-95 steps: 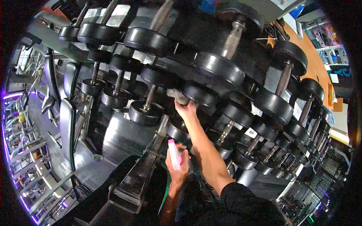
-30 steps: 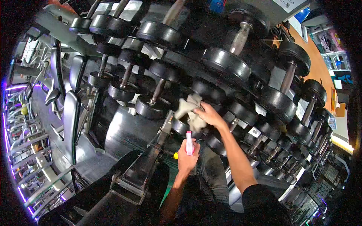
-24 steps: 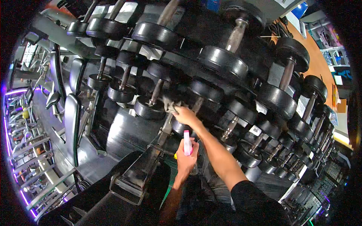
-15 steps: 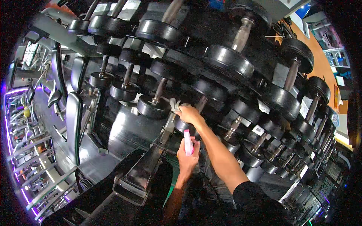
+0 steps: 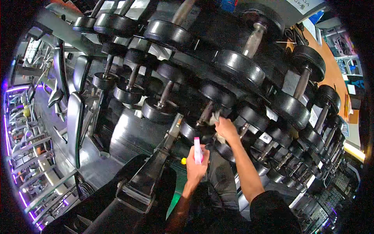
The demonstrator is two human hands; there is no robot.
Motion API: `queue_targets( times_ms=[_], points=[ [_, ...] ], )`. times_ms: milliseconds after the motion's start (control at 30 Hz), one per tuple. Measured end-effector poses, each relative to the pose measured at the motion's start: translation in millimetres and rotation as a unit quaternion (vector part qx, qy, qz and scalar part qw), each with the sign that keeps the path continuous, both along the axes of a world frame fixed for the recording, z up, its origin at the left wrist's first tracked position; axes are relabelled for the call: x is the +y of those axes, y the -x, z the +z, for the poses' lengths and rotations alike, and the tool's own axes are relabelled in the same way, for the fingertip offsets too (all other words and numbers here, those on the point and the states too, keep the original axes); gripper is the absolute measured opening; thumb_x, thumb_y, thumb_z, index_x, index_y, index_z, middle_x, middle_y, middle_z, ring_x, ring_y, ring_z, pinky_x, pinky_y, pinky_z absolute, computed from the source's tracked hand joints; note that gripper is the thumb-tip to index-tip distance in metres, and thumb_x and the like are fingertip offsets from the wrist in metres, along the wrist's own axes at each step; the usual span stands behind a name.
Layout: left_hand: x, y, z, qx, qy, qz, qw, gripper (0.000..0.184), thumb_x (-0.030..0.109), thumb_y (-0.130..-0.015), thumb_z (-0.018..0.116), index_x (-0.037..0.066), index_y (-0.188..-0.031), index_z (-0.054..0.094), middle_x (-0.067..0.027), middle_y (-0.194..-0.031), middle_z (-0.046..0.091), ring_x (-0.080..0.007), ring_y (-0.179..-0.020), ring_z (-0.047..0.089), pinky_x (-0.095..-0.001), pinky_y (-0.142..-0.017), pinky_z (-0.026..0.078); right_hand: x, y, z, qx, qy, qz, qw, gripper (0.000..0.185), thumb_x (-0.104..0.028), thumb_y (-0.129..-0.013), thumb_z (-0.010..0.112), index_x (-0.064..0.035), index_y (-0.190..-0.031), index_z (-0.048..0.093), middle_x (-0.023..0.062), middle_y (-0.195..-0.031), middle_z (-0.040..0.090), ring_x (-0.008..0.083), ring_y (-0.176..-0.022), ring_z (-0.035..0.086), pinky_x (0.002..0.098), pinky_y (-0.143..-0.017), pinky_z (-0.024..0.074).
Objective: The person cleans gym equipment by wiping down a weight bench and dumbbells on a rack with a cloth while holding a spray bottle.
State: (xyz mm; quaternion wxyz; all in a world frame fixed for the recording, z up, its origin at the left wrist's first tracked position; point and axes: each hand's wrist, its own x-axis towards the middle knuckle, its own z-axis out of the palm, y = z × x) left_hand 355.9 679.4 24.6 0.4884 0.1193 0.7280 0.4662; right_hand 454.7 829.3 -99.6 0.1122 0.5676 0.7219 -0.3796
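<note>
Rag [image 5: 214,117], R hand [image 5: 226,130], nr DB [image 5: 206,112]

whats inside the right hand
A pale, bunched cloth: one end sticks out of the right hand by a dumbbell handle, and another bit shows below. The gripped part is covered by the hand itself, so anything else in there can't be seen.
</note>
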Motion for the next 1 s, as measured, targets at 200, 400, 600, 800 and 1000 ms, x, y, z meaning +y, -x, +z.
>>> queue_targets(
  times_ms=[200,400,600,800,1000],
  points=[
    [-29,-2,-18,0.016,0.011,-0.026,0.999,0.02,0.011,-0.085,0.066,0.004,-0.102,0.057,-0.0012,-0.076,0.059,-0.0088,-0.066,0.056,-0.0252,-0.06,0.047,-12,12,-74,0.047,0.086,0.082,0.992,0.033,-0.023,-0.084,0.054,0.0025,-0.104,0.06,0.0286,-0.099,0.063,0.0425,-0.093,0.062,0.0481,-0.081,0.0498],
    [-34,-4,-10,0.075,0.026,-0.059,0.995,0.022,0.012,-0.083,0.069,0.004,-0.102,0.059,-0.002,-0.08,0.061,-0.0098,-0.071,0.056,-0.0261,-0.066,0.046,19,20,-7,-0.035,0.19,0.259,0.946,0.029,-0.02,-0.082,0.057,0.0024,-0.1,0.063,0.026,-0.099,0.064,0.0389,-0.094,0.064,0.0447,-0.079,0.0502],
    [-32,0,-10,0.088,0.018,-0.063,0.994,0.02,0.011,-0.083,0.068,0.004,-0.099,0.059,-0.0052,-0.076,0.062,-0.0129,-0.067,0.058,-0.0293,-0.065,0.048,25,23,51,0.172,0.192,0.276,0.926,0.024,-0.018,-0.086,0.057,0.003,-0.098,0.059,0.0254,-0.086,0.062,0.0376,-0.082,0.063,0.0427,-0.071,0.0473],
    [-37,-1,-17,0.09,0.019,-0.056,0.994,0.021,0.011,-0.083,0.068,0.005,-0.101,0.059,-0.0056,-0.075,0.061,-0.0134,-0.066,0.056,-0.0296,-0.065,0.048,-20,79,16,0.193,-0.048,0.173,0.965,0.036,-0.032,-0.085,0.061,-0.0001,-0.102,0.057,0.022,-0.109,0.058,0.0374,-0.093,0.061,0.0473,-0.08,0.0501],
    [-44,4,-28,0.053,0.027,-0.037,0.998,0.022,0.011,-0.083,0.067,0.005,-0.101,0.058,-0.0065,-0.077,0.062,-0.0148,-0.068,0.058,-0.0296,-0.065,0.048,-5,106,3,0.127,0.054,0.139,0.981,0.048,-0.048,-0.087,0.055,-0.0018,-0.094,0.064,0.0178,-0.085,0.066,0.0373,-0.082,0.065,0.0472,-0.076,0.0517]
  ],
)
